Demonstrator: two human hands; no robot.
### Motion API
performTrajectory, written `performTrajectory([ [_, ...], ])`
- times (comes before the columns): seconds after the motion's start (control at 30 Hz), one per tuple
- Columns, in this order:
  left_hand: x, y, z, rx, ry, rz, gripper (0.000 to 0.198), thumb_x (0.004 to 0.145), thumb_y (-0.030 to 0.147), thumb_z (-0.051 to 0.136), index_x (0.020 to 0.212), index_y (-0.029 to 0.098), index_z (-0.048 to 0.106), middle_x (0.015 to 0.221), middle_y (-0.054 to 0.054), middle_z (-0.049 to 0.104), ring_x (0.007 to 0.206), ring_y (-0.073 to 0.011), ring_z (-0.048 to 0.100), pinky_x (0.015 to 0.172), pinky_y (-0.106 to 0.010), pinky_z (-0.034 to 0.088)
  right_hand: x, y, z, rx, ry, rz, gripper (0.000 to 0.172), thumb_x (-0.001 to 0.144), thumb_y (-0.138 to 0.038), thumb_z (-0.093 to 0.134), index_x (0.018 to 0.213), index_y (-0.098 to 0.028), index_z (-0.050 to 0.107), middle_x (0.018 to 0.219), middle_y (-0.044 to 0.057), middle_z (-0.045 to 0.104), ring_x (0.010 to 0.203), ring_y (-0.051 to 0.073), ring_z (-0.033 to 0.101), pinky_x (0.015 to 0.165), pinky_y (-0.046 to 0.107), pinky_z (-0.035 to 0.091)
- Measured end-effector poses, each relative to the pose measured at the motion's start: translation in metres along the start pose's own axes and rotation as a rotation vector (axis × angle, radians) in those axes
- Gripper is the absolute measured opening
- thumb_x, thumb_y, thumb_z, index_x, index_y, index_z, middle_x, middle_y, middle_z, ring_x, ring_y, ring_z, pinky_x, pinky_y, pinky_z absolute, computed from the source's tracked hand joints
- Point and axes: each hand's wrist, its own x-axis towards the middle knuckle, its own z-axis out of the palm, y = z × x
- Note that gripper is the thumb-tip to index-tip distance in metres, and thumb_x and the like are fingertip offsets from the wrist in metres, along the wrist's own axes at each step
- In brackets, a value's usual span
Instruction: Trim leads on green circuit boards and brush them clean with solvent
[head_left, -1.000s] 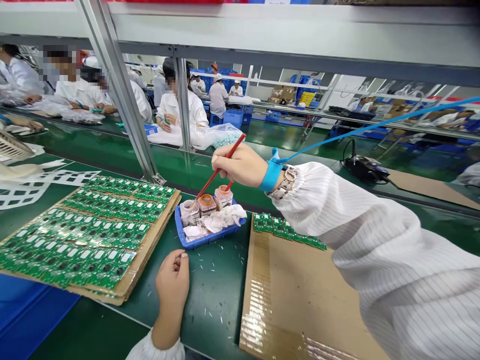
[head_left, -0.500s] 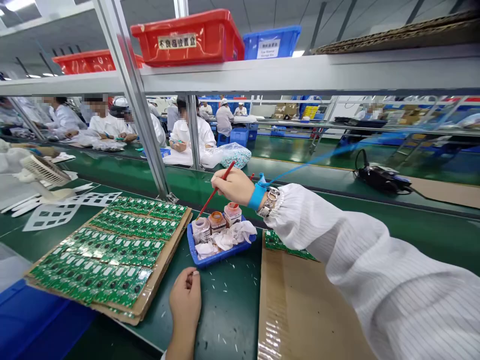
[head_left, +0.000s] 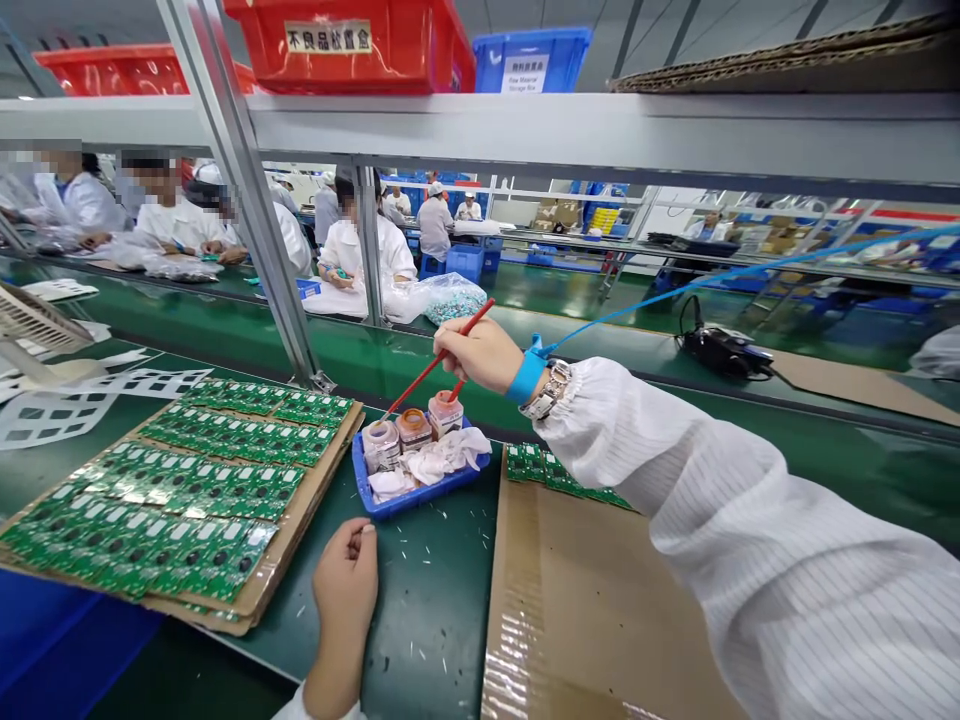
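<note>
My right hand (head_left: 480,352) pinches a slim red brush (head_left: 439,358) above a small blue tray (head_left: 424,496). The brush slants down to the left, with its tip at the mouth of the leftmost jar (head_left: 381,447). Beside that jar stand an amber-rimmed jar (head_left: 413,430) and a third jar (head_left: 445,414) with another red handle (head_left: 456,390) sticking out. Crumpled white tissue (head_left: 442,458) lies at the front of the tray. My left hand (head_left: 346,570) rests on the green table just in front of it, fingers curled closed, nothing visible in them.
Rows of green circuit boards (head_left: 161,490) lie on stacked cardboard at left. More boards (head_left: 551,470) line the far edge of a cardboard sheet (head_left: 600,600) at right. A metal post (head_left: 240,190) and shelf stand ahead. A blue cord (head_left: 675,292) runs from my right wrist.
My right hand has shifted right relative to the jars, and the brush lies at a flatter slant. The whole view has moved slightly. My left hand stays curled on the table.
</note>
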Motion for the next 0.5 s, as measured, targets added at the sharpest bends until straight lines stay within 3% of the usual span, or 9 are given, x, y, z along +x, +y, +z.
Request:
performTrajectory([
  [0.17, -0.001, -0.002, -0.001, -0.004, -0.013, -0.004, 0.034, 0.071, 0.050, 0.047, 0.076, 0.021, 0.063, 0.061, -0.001, 0.060, 0.053, -0.0197, 0.057, 0.056, -0.032, 0.045, -0.004, 0.004, 0.007, -0.038, -0.004, -0.039, 0.023, 0.077, -0.023, 0.043, 0.057, -0.017, 0.052, 0.049, -0.003, 0.051, 0.047, 0.009, 0.047, 0.049, 0.022, 0.037],
  [0.37, -0.002, -0.003, -0.002, -0.004, -0.019, 0.002, 0.033, 0.071, 0.049, 0.047, 0.077, 0.021, 0.063, 0.060, 0.000, 0.059, 0.054, -0.0193, 0.056, 0.057, -0.032, 0.045, -0.003, 0.000, -0.004, -0.089, 0.056, -0.092, 0.026, 0.080, -0.024, 0.040, 0.057, -0.018, 0.050, 0.050, -0.002, 0.051, 0.053, 0.011, 0.048, 0.056, 0.023, 0.037],
  [0.5, -0.001, -0.002, -0.001, -0.011, -0.014, 0.005, 0.033, 0.071, 0.049, 0.047, 0.076, 0.021, 0.063, 0.059, 0.000, 0.059, 0.053, -0.0190, 0.055, 0.055, -0.031, 0.044, -0.006, -0.006, 0.009, -0.121, 0.026, -0.129, 0.029, 0.082, -0.024, 0.041, 0.055, -0.018, 0.049, 0.051, -0.003, 0.050, 0.055, 0.010, 0.048, 0.058, 0.023, 0.036],
])
